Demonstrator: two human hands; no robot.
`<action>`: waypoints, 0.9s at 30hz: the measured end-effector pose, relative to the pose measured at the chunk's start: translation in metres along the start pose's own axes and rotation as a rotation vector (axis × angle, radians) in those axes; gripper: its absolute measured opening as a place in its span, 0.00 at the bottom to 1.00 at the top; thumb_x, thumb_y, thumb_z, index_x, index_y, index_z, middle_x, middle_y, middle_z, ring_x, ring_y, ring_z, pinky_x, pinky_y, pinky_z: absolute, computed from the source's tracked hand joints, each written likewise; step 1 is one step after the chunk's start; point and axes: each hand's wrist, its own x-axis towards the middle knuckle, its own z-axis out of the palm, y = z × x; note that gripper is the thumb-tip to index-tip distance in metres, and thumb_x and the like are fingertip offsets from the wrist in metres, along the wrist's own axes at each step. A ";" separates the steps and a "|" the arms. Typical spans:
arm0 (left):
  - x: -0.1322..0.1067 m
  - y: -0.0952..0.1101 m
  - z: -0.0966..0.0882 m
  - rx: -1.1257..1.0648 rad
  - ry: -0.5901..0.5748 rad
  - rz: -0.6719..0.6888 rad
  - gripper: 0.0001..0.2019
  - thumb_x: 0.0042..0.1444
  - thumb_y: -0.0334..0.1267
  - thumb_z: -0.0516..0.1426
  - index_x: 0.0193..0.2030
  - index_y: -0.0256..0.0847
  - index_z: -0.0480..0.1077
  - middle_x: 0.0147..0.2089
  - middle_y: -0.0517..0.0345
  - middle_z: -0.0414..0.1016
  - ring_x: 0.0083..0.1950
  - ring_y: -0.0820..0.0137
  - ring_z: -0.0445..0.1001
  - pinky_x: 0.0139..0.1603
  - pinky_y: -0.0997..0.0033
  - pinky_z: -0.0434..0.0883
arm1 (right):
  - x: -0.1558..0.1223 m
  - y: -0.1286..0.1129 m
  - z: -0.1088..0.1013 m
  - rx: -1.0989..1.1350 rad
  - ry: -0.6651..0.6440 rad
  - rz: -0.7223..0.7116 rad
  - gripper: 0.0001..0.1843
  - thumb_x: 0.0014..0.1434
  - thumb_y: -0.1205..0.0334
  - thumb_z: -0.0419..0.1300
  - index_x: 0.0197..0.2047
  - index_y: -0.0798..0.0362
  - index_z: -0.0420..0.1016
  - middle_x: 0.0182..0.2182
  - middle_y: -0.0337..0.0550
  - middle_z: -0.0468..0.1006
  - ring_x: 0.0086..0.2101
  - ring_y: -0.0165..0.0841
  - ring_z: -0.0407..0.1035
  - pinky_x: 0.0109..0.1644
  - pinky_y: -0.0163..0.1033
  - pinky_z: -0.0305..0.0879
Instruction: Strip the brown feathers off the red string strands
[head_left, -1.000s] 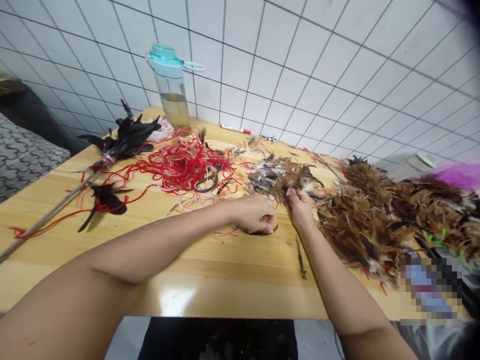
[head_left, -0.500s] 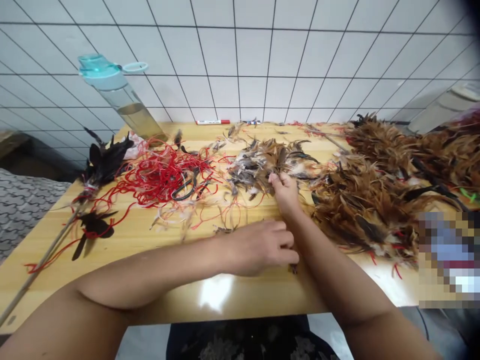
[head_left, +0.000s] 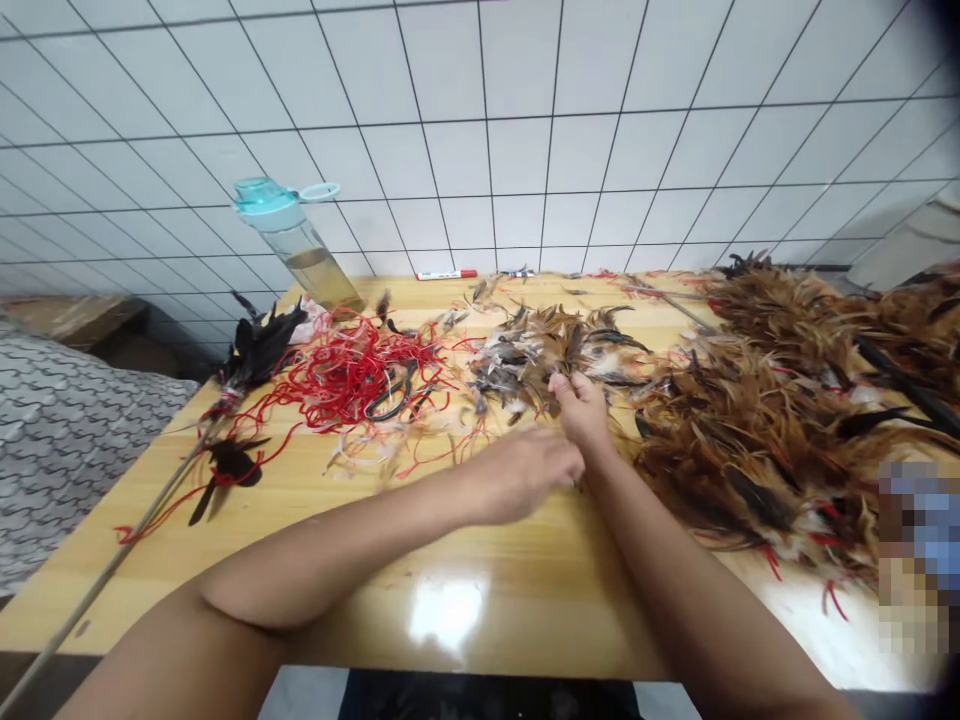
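Note:
My right hand [head_left: 583, 408] is closed in a pinch on a small bunch of brown feathers [head_left: 564, 352], its tips pointing up, at the edge of a loose pile of grey and brown feathers [head_left: 502, 372]. Just left of my right wrist, over the wooden table, hovers my left hand [head_left: 529, 474]. Its fingers are curled in and slightly blurred, and what they hold, if anything, is hidden. A tangle of red string [head_left: 337, 375] lies left of the feather pile, with dark-handled scissors [head_left: 391, 395] partly buried at its right side.
Large bundles of brown feathers [head_left: 735, 440] with red ties cover the table's right side. A stick [head_left: 142, 525] with black feathers [head_left: 259, 350] lies along the left. At the back stand a water bottle [head_left: 319, 270] and a red-and-white marker [head_left: 446, 274], lying by the tiled wall [head_left: 517, 160].
My left hand has moved up, closer to my right wrist. The right hand keeps its pinch on the feathers. The whole view has shifted, so the table's things appear lower and further right.

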 end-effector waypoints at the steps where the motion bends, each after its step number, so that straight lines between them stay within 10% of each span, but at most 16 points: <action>1: -0.001 -0.009 -0.010 0.013 0.084 -0.091 0.07 0.62 0.32 0.48 0.38 0.40 0.67 0.36 0.57 0.73 0.39 0.70 0.68 0.44 0.68 0.64 | 0.000 0.002 0.000 0.000 -0.002 -0.002 0.16 0.52 0.48 0.56 0.23 0.51 0.66 0.22 0.37 0.69 0.27 0.31 0.62 0.34 0.37 0.58; 8: -0.015 -0.062 -0.037 0.055 0.313 -0.346 0.06 0.61 0.31 0.50 0.34 0.38 0.66 0.34 0.57 0.70 0.38 0.70 0.67 0.40 0.71 0.64 | -0.002 0.001 0.003 -0.170 -0.075 -0.195 0.13 0.55 0.55 0.54 0.22 0.51 0.67 0.22 0.38 0.65 0.27 0.31 0.61 0.33 0.37 0.57; 15: -0.015 -0.068 -0.019 0.090 0.344 -0.242 0.06 0.61 0.31 0.50 0.37 0.38 0.68 0.39 0.53 0.74 0.43 0.67 0.71 0.47 0.67 0.67 | -0.010 -0.010 0.009 -0.290 -0.161 -0.354 0.15 0.52 0.62 0.53 0.17 0.50 0.54 0.20 0.36 0.59 0.24 0.30 0.56 0.29 0.35 0.54; 27: -0.014 -0.072 -0.009 0.300 0.398 -0.102 0.10 0.63 0.32 0.47 0.38 0.36 0.69 0.36 0.50 0.72 0.39 0.67 0.69 0.42 0.67 0.68 | -0.010 -0.003 0.010 -0.308 -0.291 -0.344 0.12 0.52 0.63 0.53 0.18 0.50 0.63 0.22 0.39 0.64 0.27 0.32 0.60 0.33 0.37 0.58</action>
